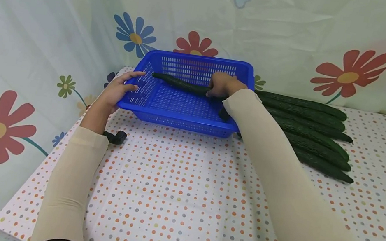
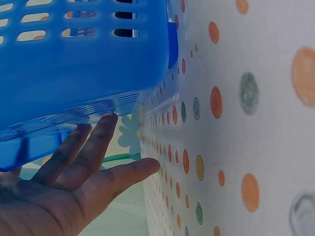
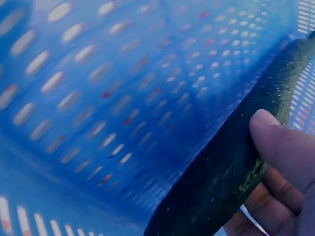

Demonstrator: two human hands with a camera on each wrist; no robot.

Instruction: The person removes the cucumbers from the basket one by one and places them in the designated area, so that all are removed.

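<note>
A long dark green cucumber (image 1: 177,83) lies lengthwise in a blue plastic basket (image 1: 178,116) with slotted walls. My right hand (image 1: 223,85) reaches inside and grips this cucumber toward its right end. In the right wrist view, the thumb presses on top of the cucumber (image 3: 216,172) and the fingers curl round its underside. At the basket's left end is my left hand (image 1: 114,91), its fingers and thumb spread by the rim. The left wrist view shows the fingers of this hand (image 2: 59,201) fairly straight, with fingertips against the basket (image 2: 98,69).
Several cucumbers (image 1: 311,132) lie side by side on the table right of the basket, partly behind my right forearm. A dotted cloth (image 1: 173,201) covers the table. A flowered curtain (image 1: 277,29) hangs close behind the basket and along the left.
</note>
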